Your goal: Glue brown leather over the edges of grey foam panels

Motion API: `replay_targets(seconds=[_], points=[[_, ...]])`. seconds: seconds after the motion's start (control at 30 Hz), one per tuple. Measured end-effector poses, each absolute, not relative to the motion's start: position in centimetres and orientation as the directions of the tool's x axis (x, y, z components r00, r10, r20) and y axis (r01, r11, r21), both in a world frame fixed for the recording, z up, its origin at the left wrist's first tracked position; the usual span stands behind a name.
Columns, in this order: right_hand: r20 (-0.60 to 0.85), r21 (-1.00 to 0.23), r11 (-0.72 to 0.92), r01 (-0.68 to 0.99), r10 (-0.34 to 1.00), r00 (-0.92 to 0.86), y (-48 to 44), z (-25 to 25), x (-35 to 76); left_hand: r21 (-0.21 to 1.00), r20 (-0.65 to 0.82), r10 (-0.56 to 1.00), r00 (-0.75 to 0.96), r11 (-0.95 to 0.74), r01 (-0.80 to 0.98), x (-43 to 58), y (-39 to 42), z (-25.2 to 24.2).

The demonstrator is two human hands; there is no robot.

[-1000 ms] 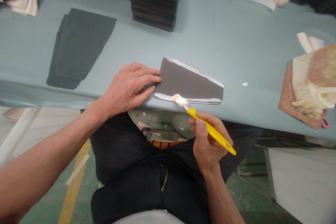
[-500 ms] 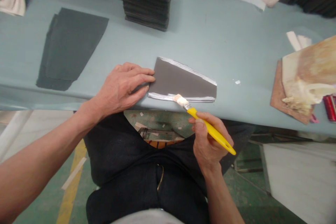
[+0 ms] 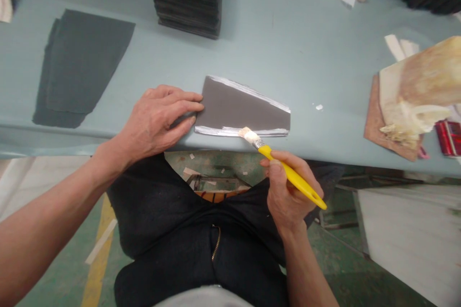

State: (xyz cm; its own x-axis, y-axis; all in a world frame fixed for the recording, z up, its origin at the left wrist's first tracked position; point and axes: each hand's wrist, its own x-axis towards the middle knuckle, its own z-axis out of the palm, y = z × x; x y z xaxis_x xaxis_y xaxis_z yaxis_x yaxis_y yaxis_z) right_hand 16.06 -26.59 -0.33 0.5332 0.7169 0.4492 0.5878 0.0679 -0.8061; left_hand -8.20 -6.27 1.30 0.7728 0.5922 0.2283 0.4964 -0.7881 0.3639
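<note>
In the head view, my right hand (image 3: 290, 196), right of centre in the lower half of the frame, is closed round the yellow handle of a brush (image 3: 295, 180), thumb on the near side and fingers curled beneath. The brush slants up to the left, its pale-coated bristles touching the lower edge of the panel (image 3: 245, 108). That dark grey panel lies flat at the middle of the frame, near the front edge of the table (image 3: 259, 53), with white streaks along its upper and lower long edges. My left hand (image 3: 154, 115), left of centre, is loosely spread, palm down, gripping nothing; its fingertips rest at the panel's left end. At the upper left lie two overlapping dark pieces (image 3: 86, 62), and at top centre stands a tall dark stack (image 3: 187, 5). A small white fleck (image 3: 319, 107) sits right of the panel. Towards the right edge, a stained block (image 3: 425, 72) overlaps a brown board (image 3: 372, 110), with a shiny red object (image 3: 448, 136) just beside them.
</note>
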Motion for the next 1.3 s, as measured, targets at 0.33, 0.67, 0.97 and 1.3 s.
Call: replay_targets(seconds=[0.33,0.67,0.97,1.3], points=[[0.438,-0.79,0.016,0.613,0.715,0.545,-26.9,0.1,16.8,0.388,0.24,0.584,0.775,-0.79,0.475,-8.2,-6.0,1.3],[0.47,-0.767,0.011,0.642,0.69,0.55,-27.3,-0.1,17.8,0.379,0.262,0.57,0.779,-0.803,0.46,-8.4,-5.7,1.0],[0.508,-0.718,-0.013,0.696,0.674,0.537,-27.6,0.2,19.2,0.337,0.277,0.534,0.799,-0.833,0.439,-8.6,-5.6,0.9],[0.518,-0.693,-0.051,0.719,0.657,0.547,-28.0,0.1,20.7,0.347,0.265,0.535,0.802,-0.829,0.438,-8.6,-5.6,1.2]])
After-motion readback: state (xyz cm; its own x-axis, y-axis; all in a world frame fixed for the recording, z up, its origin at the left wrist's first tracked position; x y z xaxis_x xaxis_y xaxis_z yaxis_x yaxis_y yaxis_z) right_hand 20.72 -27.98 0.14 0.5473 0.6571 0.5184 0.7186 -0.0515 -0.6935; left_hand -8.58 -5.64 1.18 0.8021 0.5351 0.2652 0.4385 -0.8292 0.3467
